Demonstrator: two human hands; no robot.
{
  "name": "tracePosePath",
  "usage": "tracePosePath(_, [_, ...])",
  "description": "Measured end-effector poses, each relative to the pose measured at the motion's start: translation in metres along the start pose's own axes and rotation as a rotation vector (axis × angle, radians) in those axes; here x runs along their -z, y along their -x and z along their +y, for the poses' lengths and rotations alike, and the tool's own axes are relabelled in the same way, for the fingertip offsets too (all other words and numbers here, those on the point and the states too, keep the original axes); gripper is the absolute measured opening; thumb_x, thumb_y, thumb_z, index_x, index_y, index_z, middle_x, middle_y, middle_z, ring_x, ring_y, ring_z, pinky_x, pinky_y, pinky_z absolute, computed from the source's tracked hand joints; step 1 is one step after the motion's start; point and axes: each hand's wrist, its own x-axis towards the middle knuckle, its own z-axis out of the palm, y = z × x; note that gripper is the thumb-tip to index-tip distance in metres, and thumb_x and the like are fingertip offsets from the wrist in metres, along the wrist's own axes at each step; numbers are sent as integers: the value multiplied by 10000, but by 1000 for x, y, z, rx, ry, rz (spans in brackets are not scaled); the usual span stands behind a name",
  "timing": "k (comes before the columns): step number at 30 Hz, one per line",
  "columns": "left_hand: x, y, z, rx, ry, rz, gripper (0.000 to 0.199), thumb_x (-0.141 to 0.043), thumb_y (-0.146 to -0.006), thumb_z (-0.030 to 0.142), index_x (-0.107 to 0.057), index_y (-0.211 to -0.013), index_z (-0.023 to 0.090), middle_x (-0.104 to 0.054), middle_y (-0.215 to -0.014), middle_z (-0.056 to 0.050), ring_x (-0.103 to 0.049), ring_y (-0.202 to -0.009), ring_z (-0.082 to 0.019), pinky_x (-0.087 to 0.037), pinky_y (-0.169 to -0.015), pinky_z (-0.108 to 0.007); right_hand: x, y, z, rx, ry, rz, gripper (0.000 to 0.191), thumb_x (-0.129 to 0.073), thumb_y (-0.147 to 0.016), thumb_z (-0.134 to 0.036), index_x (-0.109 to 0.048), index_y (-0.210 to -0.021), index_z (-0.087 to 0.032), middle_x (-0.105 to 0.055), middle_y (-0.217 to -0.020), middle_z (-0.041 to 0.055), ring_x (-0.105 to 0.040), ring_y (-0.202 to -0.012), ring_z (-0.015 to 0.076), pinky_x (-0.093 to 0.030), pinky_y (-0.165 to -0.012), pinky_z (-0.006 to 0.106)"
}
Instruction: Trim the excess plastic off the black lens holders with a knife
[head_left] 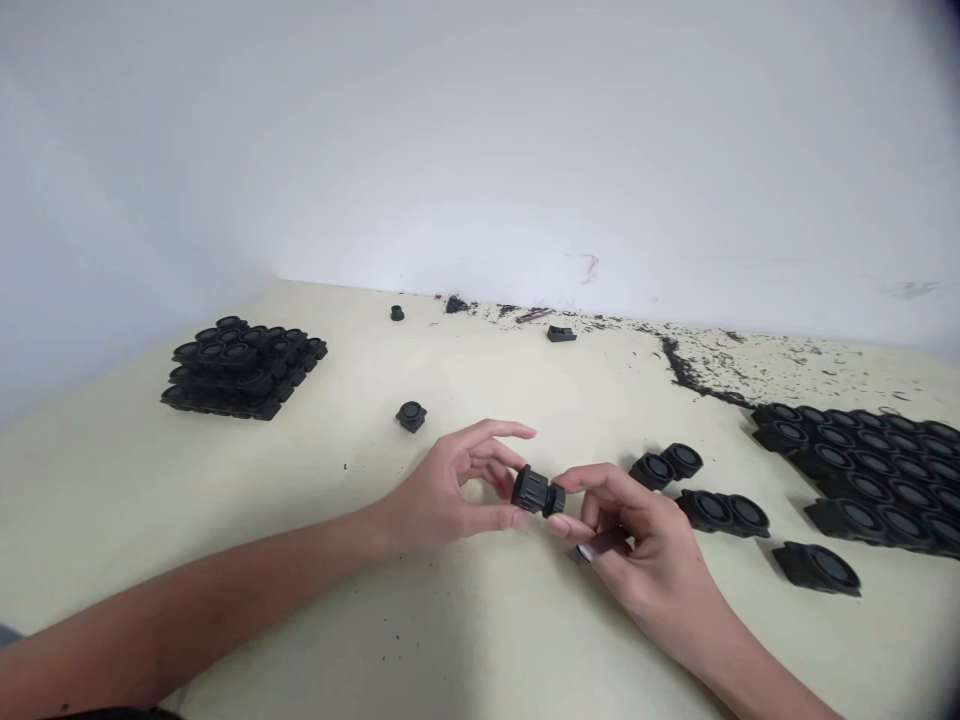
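Near the centre of the head view, a black ribbed part is held sideways between both hands. My left hand pinches its wider end between thumb and fingers, with the index finger stretched out above. The thumb and index finger of my right hand grip the narrower round end. A thin tool with a shiny flat piece also lies in my right palm, partly hidden by the fingers. A single black part sits on the table beyond my left hand.
Stacked black parts stand at the left, and rows of similar ones at the right. Several loose parts lie beside my right hand. Black shavings and a small black block are near the wall.
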Motion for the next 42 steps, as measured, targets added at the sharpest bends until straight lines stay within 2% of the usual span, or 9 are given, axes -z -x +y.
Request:
tracePosePath(5, [-1, 1, 0, 160, -6, 0, 456, -527, -945, 542, -541, -1240, 194, -642, -748, -26, -610, -603, -121, -480, -593, -248, -1, -1, -1, 18, 34, 3, 249, -642, -896, -378, -587, -1066, -205, -430, -580, -48, -408, -499, 87, -326, -485, 221])
tracePosePath(12, [-1, 2, 2, -59, -146, -9, 578, -820, -752, 271, -593, -1284, 278, -523, -1395, -58, -586, -1131, -159, -494, -985, -287, -2, -2, 0, -13, -20, 7, 262, -630, -902, -392, -576, -1073, -201, -407, -591, -48, -403, -517, 88, -362, -506, 219])
tracePosePath(15, [-2, 2, 1, 32, -113, 1, 388, -658, -899, 416, -621, -1239, 231, -697, -970, -53, -643, -807, -121, -534, -774, -269, -2, -2, -1, -16, -3, -13, 260, -627, -904, -395, -579, -1072, -202, -404, -596, -47, -399, -512, 85, -344, -491, 214])
tracePosePath(18, [-2, 4, 0, 145, -27, 20, 499, -374, -993, 573, -578, -1227, 183, -621, -649, -21, -563, -533, -119, -457, -536, -252, -1, -2, -2, -22, 14, -5, 265, -628, -905, -400, -581, -1074, -201, -415, -602, -45, -402, -508, 83, -335, -485, 214])
tracePosePath(24, [-1, 4, 0, -13, -184, 106, 642, -835, -735, 331, -535, -1302, 291, -534, -1370, -66, -584, -1126, -186, -514, -831, -255, -2, 0, -2, -13, 1, -5, 259, -635, -899, -391, -581, -1068, -202, -419, -590, -48, -416, -509, 86, -352, -494, 213])
tracePosePath(30, [0, 4, 0, 45, -99, 78, 388, -470, -979, 525, -605, -1181, 222, -658, -833, -32, -596, -791, -127, -472, -772, -295, -1, 1, -4, -16, 31, -1, 250, -639, -898, -390, -576, -1070, -219, -418, -586, -54, -402, -499, 79, -315, -477, 205])
tracePosePath(36, [0, 2, 2, -63, -173, 45, 667, -835, -741, 339, -515, -1324, 296, -564, -1323, -41, -510, -1270, -199, -466, -1001, -306, -3, -2, -5, -15, 20, -1, 246, -631, -906, -396, -572, -1065, -218, -418, -583, -56, -410, -498, 77, -321, -482, 205])
tracePosePath(39, [1, -1, -1, -35, -93, -19, 586, -838, -743, 308, -570, -1262, 252, -652, -1199, -50, -620, -1102, -168, -485, -976, -301, -2, -2, -5, -4, 30, -6, 249, -630, -907, -394, -573, -1072, -216, -423, -585, -55, -408, -498, 77, -318, -483, 207])
tracePosePath(42, [1, 0, -3, 106, -24, 19, 382, -643, -900, 477, -622, -1142, 183, -692, -881, -54, -649, -739, -124, -517, -715, -268, -1, -2, -6, 5, 53, -7, 245, -638, -900, -387, -578, -1065, -216, -433, -584, -54, -403, -491, 75, -309, -472, 205])
